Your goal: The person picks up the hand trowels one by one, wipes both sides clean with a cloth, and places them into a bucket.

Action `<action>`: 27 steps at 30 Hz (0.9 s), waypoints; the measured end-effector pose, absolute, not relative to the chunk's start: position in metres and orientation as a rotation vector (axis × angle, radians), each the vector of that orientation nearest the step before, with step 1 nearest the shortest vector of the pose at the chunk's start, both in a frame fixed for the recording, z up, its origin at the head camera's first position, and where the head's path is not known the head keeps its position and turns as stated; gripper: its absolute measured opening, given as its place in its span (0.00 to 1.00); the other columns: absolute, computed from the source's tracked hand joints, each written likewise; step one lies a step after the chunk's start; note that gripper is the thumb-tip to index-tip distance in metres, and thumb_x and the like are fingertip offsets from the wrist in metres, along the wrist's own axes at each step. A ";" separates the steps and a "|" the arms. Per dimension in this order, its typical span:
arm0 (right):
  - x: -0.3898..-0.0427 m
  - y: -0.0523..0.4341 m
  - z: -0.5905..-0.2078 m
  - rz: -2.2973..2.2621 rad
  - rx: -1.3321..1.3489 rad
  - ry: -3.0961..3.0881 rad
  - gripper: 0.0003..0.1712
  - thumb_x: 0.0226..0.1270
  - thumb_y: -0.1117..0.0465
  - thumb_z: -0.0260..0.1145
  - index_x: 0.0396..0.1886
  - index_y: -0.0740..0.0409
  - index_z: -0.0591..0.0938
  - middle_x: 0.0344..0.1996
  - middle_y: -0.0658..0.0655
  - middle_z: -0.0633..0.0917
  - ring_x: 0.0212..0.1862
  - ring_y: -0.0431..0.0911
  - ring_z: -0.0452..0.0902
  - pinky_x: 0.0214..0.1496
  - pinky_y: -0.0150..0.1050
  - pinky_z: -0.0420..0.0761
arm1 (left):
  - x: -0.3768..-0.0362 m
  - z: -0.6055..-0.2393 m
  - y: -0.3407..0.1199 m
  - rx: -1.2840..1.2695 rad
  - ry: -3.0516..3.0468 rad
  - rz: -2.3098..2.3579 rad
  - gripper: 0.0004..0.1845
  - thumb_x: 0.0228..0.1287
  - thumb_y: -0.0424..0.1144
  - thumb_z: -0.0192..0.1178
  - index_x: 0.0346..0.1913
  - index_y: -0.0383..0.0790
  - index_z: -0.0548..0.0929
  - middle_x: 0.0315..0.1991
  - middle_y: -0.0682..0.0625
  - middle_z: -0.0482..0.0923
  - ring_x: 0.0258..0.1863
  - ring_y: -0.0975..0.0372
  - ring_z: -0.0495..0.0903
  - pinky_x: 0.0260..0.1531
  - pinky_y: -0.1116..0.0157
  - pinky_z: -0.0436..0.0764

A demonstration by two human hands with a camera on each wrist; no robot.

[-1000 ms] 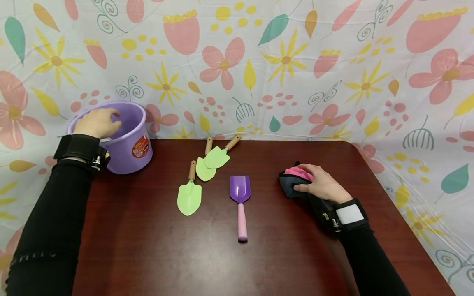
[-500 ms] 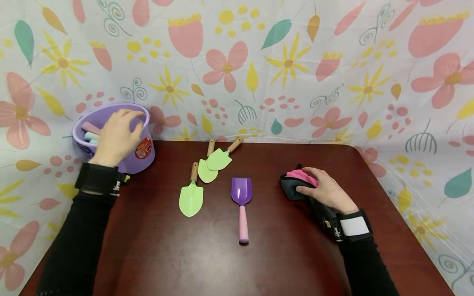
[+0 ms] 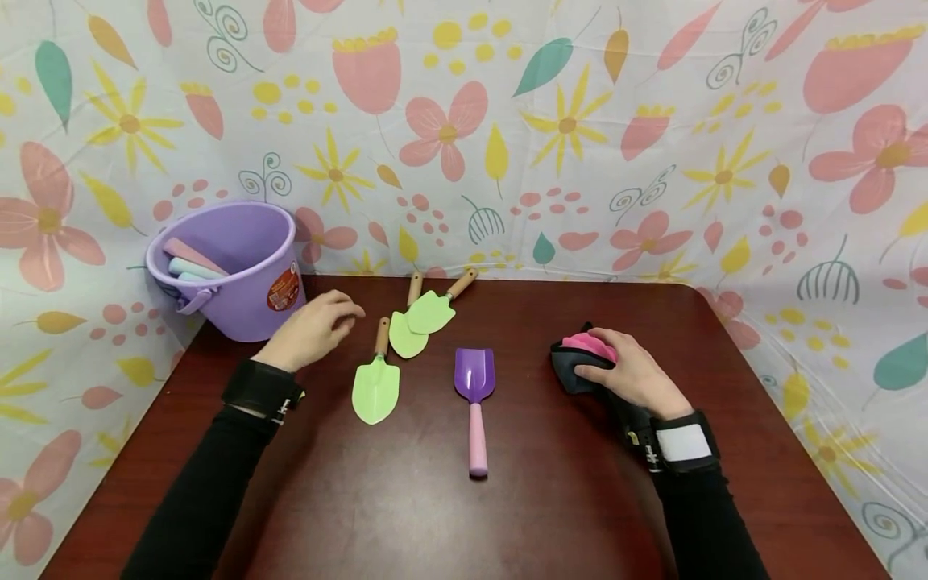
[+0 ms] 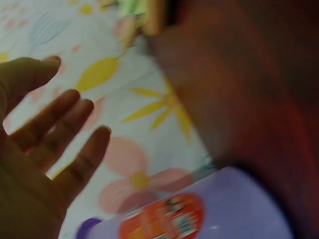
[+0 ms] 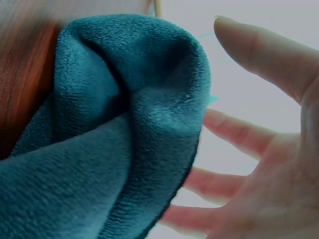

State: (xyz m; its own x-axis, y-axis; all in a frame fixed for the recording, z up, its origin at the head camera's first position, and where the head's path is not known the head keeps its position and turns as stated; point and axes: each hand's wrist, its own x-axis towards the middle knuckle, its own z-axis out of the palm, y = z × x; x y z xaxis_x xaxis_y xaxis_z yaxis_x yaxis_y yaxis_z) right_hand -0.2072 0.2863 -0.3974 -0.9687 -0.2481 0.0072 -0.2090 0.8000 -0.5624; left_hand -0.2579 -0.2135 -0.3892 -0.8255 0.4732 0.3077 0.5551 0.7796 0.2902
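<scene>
My left hand (image 3: 310, 329) is in the air between a purple bucket (image 3: 250, 302) and the nearest green trowel (image 3: 376, 391), fingers loosely bent and holding nothing. In the left wrist view its fingers (image 4: 82, 159) spread over the bucket's labelled side. Pink and light blue handles (image 3: 194, 259) stick up inside the bucket. At the right, my right hand (image 3: 638, 370) rests on a folded cloth (image 3: 573, 366), grey-blue outside with pink showing. In the right wrist view the thumb (image 5: 264, 50) stands apart from the cloth while the fingers reach behind its edge.
Two more green trowels (image 3: 431, 312) with wooden handles overlap near the table's back edge. A purple hand shovel (image 3: 474, 374) with a pink handle lies mid-table. Behind the brown table (image 3: 406, 515) hangs a flowered sheet (image 3: 464, 137).
My left hand has come out from inside the bucket and moved right, toward the trowels, empty. The right hand stays at the cloth.
</scene>
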 end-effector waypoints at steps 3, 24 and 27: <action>-0.209 0.288 -0.403 -0.877 -0.345 2.907 0.45 0.64 0.46 0.69 0.71 0.65 0.62 0.65 0.73 0.64 0.64 0.67 0.60 0.61 0.67 0.62 | -0.262 -0.410 -0.211 -0.927 -2.794 -0.486 0.14 0.63 0.28 0.63 0.51 0.40 0.85 0.53 0.42 0.76 0.51 0.50 0.76 0.47 0.52 0.77; -0.244 0.278 -0.438 -0.695 -0.233 2.910 0.41 0.59 0.48 0.72 0.69 0.55 0.68 0.59 0.72 0.70 0.55 0.70 0.67 0.47 0.68 0.69 | -0.273 -0.461 -0.193 -1.201 -2.621 0.033 0.21 0.57 0.30 0.70 0.54 0.48 0.86 0.59 0.41 0.74 0.54 0.50 0.75 0.43 0.53 0.78; -0.249 0.272 -0.439 -0.624 -0.134 2.896 0.41 0.58 0.47 0.71 0.69 0.50 0.67 0.61 0.70 0.68 0.58 0.72 0.62 0.44 0.74 0.65 | -0.272 -0.459 -0.191 -1.205 -2.592 0.074 0.18 0.59 0.30 0.68 0.53 0.47 0.86 0.56 0.41 0.75 0.53 0.51 0.76 0.44 0.54 0.78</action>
